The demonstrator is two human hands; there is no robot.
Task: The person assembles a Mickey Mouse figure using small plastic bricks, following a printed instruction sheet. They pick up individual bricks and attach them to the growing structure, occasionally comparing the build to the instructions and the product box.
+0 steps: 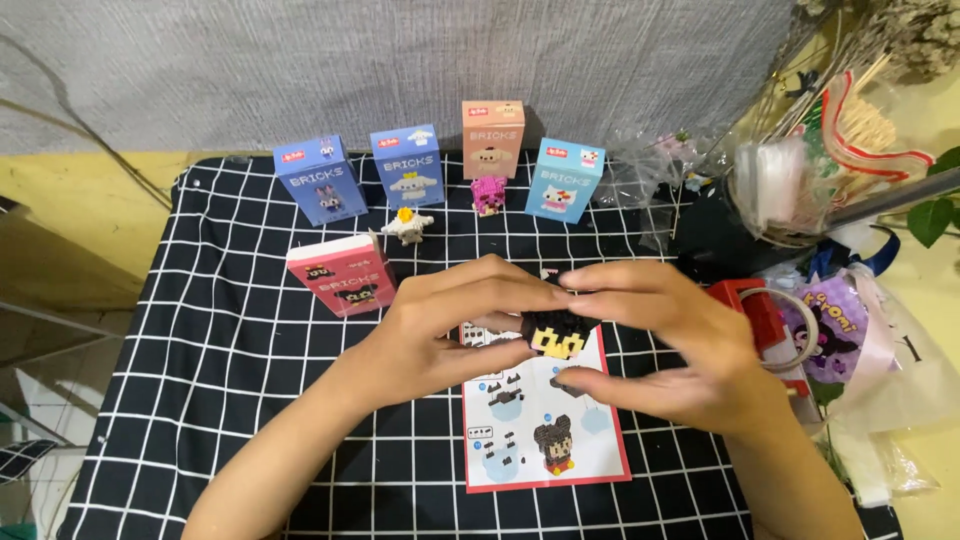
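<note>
Both hands meet above the middle of a black cloth with a white grid. Between their fingertips sits a small brick figure, black on top with a pale yellow face part. My left hand grips it from the left, my right hand from the right and above. Under the hands lies a red-edged instruction sheet showing build steps and a finished black mouse-like figure.
Behind stand several small brick boxes: dark blue, light blue, salmon, cyan. A red box lies flat at left. A white figure and a pink figure stand by them. Bags and clutter crowd the right.
</note>
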